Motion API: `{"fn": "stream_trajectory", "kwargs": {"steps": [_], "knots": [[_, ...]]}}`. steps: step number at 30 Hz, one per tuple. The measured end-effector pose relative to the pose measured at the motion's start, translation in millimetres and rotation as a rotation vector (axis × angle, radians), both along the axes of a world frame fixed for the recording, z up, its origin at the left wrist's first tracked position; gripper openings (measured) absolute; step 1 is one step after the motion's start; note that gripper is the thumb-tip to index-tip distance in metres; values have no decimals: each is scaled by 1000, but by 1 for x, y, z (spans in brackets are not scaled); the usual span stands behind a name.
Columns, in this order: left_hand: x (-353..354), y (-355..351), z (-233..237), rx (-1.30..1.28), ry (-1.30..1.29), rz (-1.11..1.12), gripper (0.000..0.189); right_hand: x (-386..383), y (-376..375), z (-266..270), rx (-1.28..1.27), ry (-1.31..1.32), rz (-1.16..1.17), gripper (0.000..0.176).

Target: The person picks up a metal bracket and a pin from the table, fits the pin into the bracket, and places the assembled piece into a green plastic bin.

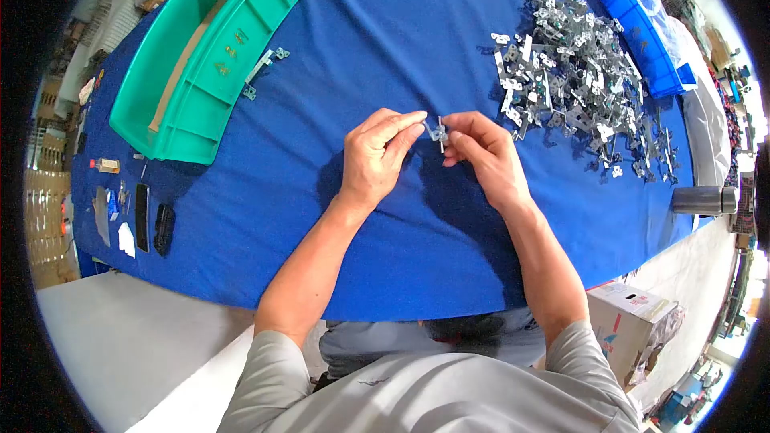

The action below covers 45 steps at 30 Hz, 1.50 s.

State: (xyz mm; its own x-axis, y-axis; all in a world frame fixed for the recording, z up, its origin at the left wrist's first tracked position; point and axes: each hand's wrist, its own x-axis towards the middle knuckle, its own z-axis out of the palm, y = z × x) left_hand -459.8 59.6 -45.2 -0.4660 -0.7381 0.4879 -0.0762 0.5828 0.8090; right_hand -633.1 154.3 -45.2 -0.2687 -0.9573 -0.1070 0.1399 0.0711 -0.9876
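Small silvery metal bracket piece (439, 135) above creased blue cloth (361, 56), between hands. Left hand (374, 151) and right hand (488, 154) both pinch it, fingertips together. Probably light, stiff, slick; outer ends likely best hold. Fingers partly hide piece. Long green plastic bin (186, 138) left; heaped silvery metal brackets (579, 68) right.

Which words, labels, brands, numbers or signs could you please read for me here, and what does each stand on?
No text can be read with certainty.
Green bin: tan marks on its side, too blurred to make out.
Cardboard box: some red and blue print, too small to read.
Small bottle: a label, too small to read.
Gray shirt: a small dark mark; I cannot tell whether it is lettering.
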Motion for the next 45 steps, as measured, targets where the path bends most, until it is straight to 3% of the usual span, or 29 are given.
{"fn": "stream_trajectory", "kwargs": {"steps": [5,14,19,22,24,27,45], "knots": [[1,1,1,50,-20,-31,17,-4,1,3,14,-110,47,24],[1,3,6,8,-94,-108,17,-9,3,6,26,0,119,13],[-1,8,9,36,-124,-153,14,-5,0,0,-119,-13,-83,16],[-2,4,-6,296,-55,-65,18,-6,0,3,-115,83,-153,18],[-2,6,-4,508,-23,17,22,-13,5,15,-42,114,-104,19],[1,4,-3,619,79,19,23,3,4,11,6,121,-7,18],[0,4,-9,542,43,-8,21,3,5,9,-10,207,39,20]]}}
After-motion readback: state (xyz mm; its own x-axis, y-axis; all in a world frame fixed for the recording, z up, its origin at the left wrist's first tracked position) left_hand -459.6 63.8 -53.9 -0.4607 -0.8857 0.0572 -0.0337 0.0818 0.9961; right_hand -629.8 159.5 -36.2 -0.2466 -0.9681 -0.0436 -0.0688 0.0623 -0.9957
